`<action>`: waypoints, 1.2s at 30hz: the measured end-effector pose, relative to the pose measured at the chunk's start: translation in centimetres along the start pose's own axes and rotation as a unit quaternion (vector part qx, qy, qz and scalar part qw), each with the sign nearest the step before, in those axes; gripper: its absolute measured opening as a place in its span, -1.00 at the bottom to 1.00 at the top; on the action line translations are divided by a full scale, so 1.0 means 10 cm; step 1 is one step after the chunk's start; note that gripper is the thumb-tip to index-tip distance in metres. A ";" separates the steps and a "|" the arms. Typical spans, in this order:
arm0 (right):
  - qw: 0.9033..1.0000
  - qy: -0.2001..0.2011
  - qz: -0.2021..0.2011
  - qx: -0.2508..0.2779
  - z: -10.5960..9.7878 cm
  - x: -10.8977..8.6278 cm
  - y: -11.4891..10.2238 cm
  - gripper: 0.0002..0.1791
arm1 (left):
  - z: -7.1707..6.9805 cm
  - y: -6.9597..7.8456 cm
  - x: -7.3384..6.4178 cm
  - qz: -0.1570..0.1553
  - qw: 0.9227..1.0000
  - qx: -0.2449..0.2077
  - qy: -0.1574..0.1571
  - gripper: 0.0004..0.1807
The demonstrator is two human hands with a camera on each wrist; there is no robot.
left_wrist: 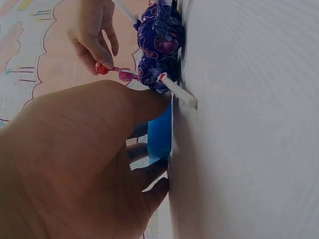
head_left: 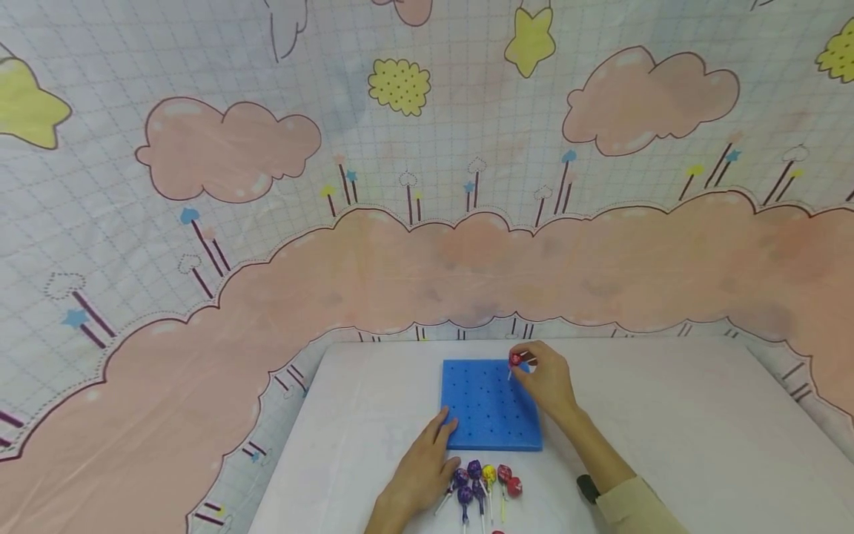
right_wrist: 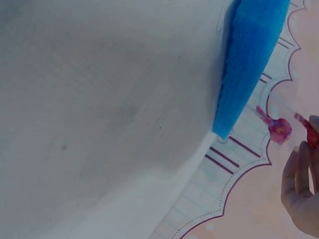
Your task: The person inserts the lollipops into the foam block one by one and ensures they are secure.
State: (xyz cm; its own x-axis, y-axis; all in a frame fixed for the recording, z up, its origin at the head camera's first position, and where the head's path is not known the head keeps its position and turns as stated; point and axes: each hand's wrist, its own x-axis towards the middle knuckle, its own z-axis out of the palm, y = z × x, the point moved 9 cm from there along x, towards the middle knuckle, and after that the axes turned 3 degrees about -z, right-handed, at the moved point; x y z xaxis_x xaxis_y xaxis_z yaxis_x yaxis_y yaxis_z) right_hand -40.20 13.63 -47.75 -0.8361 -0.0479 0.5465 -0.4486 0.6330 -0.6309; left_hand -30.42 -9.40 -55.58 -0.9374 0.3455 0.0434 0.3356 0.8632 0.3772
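Note:
Over the far right corner of a blue board [head_left: 490, 408] with rows of small holes, my right hand [head_left: 547, 378] pinches a red-wrapped lollipop [head_left: 514, 359], its white stick pointing down. In the right wrist view, a pinkish-red lollipop [right_wrist: 280, 130] stands beside that hand, stick toward the board; its lower end cannot be made out. My left hand [head_left: 422, 463] rests at the board's near left edge, fingers extended against it. Close to its thumb lie several purple lollipops [head_left: 465, 495], a yellow lollipop [head_left: 489, 473] and red lollipops [head_left: 514, 486].
A white table [head_left: 667, 423] carries the board and the lollipops. Behind it hangs a backdrop cloth [head_left: 427, 274] printed with clouds and stars. A dark object [head_left: 588, 489], partly hidden, shows by the right forearm. Part of another red lollipop [head_left: 497, 532] shows at the bottom edge.

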 end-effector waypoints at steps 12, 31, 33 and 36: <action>1.000 -0.007 0.001 -0.012 0.05 0.08 0.03 -0.71 | 0.01 0.01 0.01 -0.007 1.000 -0.002 -0.003 -0.32; 0.999 -0.021 0.018 -0.019 0.18 0.14 0.10 -0.69 | 0.03 -0.02 0.02 -0.016 1.000 0.003 -0.007 -0.31; 0.999 -0.020 0.017 -0.021 0.18 0.14 0.11 -0.68 | 0.03 -0.02 0.02 -0.018 1.000 0.005 -0.009 -0.30; 0.999 -0.022 0.018 -0.023 0.19 0.15 0.11 -0.68 | 0.03 -0.02 0.02 -0.018 1.000 0.007 -0.008 -0.30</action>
State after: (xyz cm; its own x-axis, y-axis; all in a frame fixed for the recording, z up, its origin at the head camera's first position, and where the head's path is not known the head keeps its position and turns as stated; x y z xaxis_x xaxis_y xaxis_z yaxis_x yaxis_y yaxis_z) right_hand -42.52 12.80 -48.61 -0.8653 -0.0585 0.4979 -0.4038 0.6698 -0.6231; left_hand -30.64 -9.38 -55.91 -0.9473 0.3200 0.0144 0.3029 0.8805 0.3647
